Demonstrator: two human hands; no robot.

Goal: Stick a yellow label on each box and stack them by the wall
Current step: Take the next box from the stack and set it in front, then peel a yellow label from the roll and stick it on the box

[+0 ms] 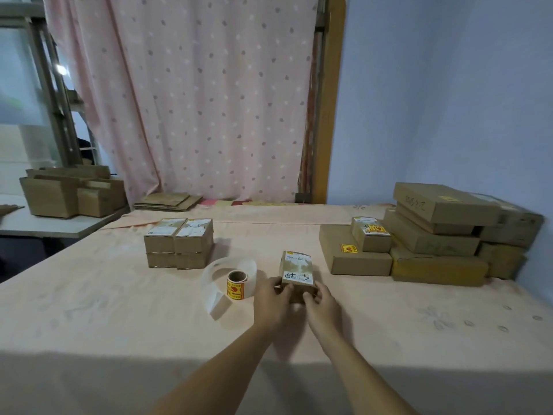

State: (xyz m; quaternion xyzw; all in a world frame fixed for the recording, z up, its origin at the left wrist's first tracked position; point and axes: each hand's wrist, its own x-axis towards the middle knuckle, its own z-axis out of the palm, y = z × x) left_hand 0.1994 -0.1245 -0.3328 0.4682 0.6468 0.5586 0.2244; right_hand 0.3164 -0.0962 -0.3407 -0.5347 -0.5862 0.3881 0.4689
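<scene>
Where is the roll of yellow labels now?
In the head view, the label roll stands on the table, just left of the left hand and the small box.

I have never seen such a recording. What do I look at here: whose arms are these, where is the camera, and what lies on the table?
There is no machine. A person wears one camera on the head, so you look forward and down along their own bare arms. The left hand and the right hand both grip a small box. On the cloth-covered table, to its left, stands a roll of yellow labels. Further left is a block of small boxes. At the right, by the blue wall, is a stack of boxes, some with yellow labels.
</scene>
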